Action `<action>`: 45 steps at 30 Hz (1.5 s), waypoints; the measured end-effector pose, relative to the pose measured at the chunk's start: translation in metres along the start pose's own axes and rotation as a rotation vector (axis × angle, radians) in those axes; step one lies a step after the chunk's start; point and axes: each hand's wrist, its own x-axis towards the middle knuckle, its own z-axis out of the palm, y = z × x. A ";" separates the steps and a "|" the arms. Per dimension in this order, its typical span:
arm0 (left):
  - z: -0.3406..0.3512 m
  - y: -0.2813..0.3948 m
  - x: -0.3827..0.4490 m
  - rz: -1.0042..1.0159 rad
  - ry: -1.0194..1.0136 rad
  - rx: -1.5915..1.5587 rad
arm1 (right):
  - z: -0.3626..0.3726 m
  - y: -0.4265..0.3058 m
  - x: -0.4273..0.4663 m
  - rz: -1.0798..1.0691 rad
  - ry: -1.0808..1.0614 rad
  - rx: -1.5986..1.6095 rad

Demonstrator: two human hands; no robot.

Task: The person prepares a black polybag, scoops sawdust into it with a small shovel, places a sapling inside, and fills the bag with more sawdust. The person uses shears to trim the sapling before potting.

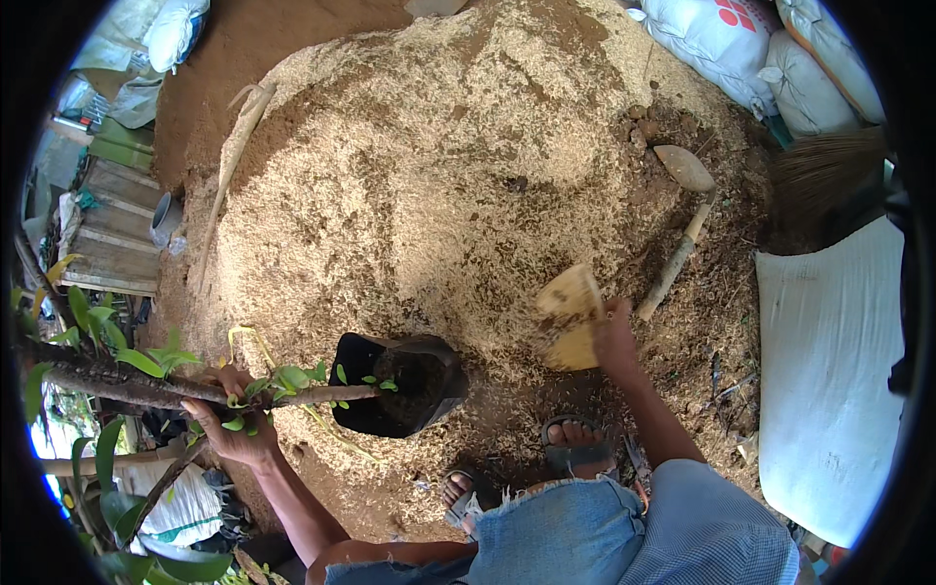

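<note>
My left hand [238, 428] is closed round a leafy woody branch [139, 386] at the left. The branch's cut end reaches over the mouth of a black plastic grow bag [401, 384], which stands open with dark soil inside. On the right, my right hand [618, 340] grips a pale yellow scoop [572, 347], blurred, with soil and husks on it. The scoop is at the near part of a broad heap of rice husks mixed with soil [431, 212]. Whether the branch end touches the bag's contents I cannot tell.
A hoe [676, 256] lies right of the heap, near a broom [826, 175] and a white sheet or sack [830, 365]. Full white sacks [716, 44] stand at the upper right. A curved wooden stick [232, 161], a grey pot [167, 218] and wooden slats [121, 219] are at the left.
</note>
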 end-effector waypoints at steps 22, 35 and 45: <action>0.003 -0.002 -0.002 0.060 -0.199 0.110 | 0.132 -0.060 0.156 -0.162 -0.026 -0.204; -0.004 -0.010 0.010 0.028 -0.157 0.267 | 0.044 -0.138 0.073 -0.053 -0.199 -0.022; 0.004 0.001 0.001 0.063 -0.031 0.349 | 0.093 -0.274 -0.045 -0.051 -0.426 -0.049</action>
